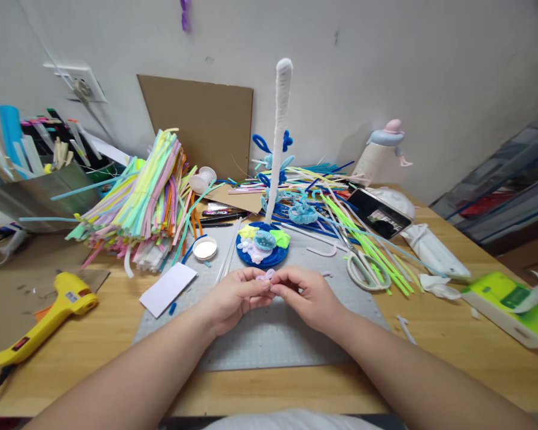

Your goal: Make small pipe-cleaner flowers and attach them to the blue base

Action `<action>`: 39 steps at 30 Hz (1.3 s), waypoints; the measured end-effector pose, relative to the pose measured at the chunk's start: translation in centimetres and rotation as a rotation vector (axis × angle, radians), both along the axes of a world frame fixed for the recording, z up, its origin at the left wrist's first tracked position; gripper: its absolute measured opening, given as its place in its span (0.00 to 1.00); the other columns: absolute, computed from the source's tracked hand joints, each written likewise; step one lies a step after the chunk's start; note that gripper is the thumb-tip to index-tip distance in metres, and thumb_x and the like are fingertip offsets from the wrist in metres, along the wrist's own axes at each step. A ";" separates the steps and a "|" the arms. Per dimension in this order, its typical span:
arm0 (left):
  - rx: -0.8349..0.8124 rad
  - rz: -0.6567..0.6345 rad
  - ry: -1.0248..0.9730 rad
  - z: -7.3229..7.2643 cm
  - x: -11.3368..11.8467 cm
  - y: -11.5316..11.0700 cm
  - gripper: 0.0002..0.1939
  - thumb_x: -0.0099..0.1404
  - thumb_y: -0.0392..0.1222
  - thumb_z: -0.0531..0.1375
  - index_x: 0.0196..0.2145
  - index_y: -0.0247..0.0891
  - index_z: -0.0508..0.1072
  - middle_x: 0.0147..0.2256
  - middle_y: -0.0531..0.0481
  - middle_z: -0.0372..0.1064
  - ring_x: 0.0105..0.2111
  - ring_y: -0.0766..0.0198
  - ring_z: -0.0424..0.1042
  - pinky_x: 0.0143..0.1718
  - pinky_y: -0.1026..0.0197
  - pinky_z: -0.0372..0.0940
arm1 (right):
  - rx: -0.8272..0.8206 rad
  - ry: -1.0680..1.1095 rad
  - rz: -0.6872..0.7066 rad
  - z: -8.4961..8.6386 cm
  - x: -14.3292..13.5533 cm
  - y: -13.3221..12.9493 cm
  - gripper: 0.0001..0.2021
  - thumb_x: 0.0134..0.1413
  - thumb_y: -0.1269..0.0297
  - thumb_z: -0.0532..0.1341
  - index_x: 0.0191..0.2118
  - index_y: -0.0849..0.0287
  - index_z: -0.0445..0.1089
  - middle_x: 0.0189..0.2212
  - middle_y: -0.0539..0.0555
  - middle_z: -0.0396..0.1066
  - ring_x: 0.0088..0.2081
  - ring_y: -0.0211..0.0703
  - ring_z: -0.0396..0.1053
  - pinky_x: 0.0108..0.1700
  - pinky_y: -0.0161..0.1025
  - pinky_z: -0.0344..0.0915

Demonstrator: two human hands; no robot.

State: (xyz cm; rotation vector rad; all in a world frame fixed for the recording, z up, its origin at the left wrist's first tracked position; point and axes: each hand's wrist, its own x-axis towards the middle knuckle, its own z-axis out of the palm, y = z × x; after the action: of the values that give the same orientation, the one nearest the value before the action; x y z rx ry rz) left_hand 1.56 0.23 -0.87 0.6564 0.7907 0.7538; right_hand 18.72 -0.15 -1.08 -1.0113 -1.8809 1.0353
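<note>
Between my fingertips is a small looped piece of pale lilac pipe cleaner (265,275). My left hand (235,295) pinches it from one side, and my right hand (307,294) pinches it from the other. Just beyond them stands a round blue fuzzy base (248,260) with yellow, white, light blue and green shapes on top. A white wrapped post (280,125) rises from behind it, with blue loops and flowers around its lower part. Both hands are over the grey cutting mat (269,346).
Left lie a yellow glue gun (49,316), a white card (168,289) and a thick bundle of pipe cleaners (134,197). To the right are scissors (368,270), green pipe cleaners (363,239), a phone (379,212) and a green tissue pack (511,304). Cardboard (201,125) leans on the wall.
</note>
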 end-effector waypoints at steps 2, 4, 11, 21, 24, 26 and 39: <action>0.019 -0.016 0.021 0.1 -0.1 0.1 0.09 0.52 0.36 0.65 0.31 0.30 0.73 0.29 0.48 0.70 0.29 0.70 0.69 0.34 0.66 0.63 | -0.096 0.045 0.014 0.0 0.0 0.1 0.06 0.53 0.65 0.58 0.35 0.59 0.70 0.30 0.51 0.72 0.30 0.37 0.67 0.32 0.33 0.63; 0.037 -0.045 0.047 0.2 -0.2 0.2 0.10 0.51 0.38 0.65 0.31 0.29 0.74 0.28 0.47 0.71 0.28 0.70 0.68 0.34 0.66 0.62 | -0.242 0.104 0.029 0.0 0.0 0.1 0.06 0.53 0.64 0.58 0.34 0.60 0.69 0.28 0.51 0.71 0.28 0.36 0.67 0.29 0.32 0.62; 0.047 -0.053 0.094 0.0 -0.1 0.1 0.11 0.48 0.38 0.67 0.29 0.30 0.74 0.25 0.49 0.70 0.24 0.71 0.67 0.30 0.67 0.61 | -0.390 0.123 0.031 -0.6 -0.1 0.6 0.08 0.51 0.61 0.59 0.31 0.61 0.67 0.24 0.50 0.68 0.21 0.32 0.61 0.22 0.30 0.57; 0.011 -0.024 0.038 0.4 0.0 0.0 0.10 0.51 0.40 0.65 0.29 0.31 0.73 0.27 0.47 0.71 0.27 0.70 0.69 0.33 0.66 0.62 | 0.131 -0.164 -0.100 -0.5 0.3 0.3 0.04 0.51 0.68 0.55 0.30 0.58 0.67 0.23 0.49 0.67 0.24 0.35 0.60 0.26 0.32 0.55; 0.007 -0.030 0.054 0.4 -0.2 0.1 0.09 0.51 0.40 0.66 0.26 0.30 0.73 0.25 0.49 0.70 0.24 0.71 0.67 0.29 0.68 0.61 | 0.173 -0.202 -0.088 -0.2 0.5 0.3 0.04 0.52 0.69 0.55 0.31 0.57 0.67 0.24 0.49 0.67 0.24 0.35 0.60 0.26 0.33 0.54; -0.023 -0.060 0.056 0.5 -0.3 0.1 0.09 0.49 0.39 0.66 0.25 0.30 0.73 0.23 0.50 0.69 0.22 0.72 0.66 0.27 0.69 0.60 | 0.151 -0.185 -0.048 -0.2 0.6 0.4 0.04 0.53 0.68 0.55 0.32 0.57 0.67 0.25 0.50 0.68 0.24 0.35 0.60 0.26 0.32 0.55; -0.091 -0.185 0.011 0.2 -0.7 0.0 0.08 0.50 0.38 0.65 0.26 0.31 0.72 0.23 0.49 0.69 0.23 0.70 0.67 0.28 0.66 0.62 | 0.185 -0.225 0.145 0.3 1.0 0.4 0.07 0.57 0.67 0.53 0.36 0.57 0.68 0.32 0.54 0.71 0.34 0.41 0.67 0.36 0.36 0.61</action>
State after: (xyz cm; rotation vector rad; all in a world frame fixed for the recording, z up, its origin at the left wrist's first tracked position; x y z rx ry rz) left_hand 0.90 0.23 -0.68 0.6420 0.7582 0.5433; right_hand 19.70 0.25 -0.78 -0.9258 -2.2163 0.8366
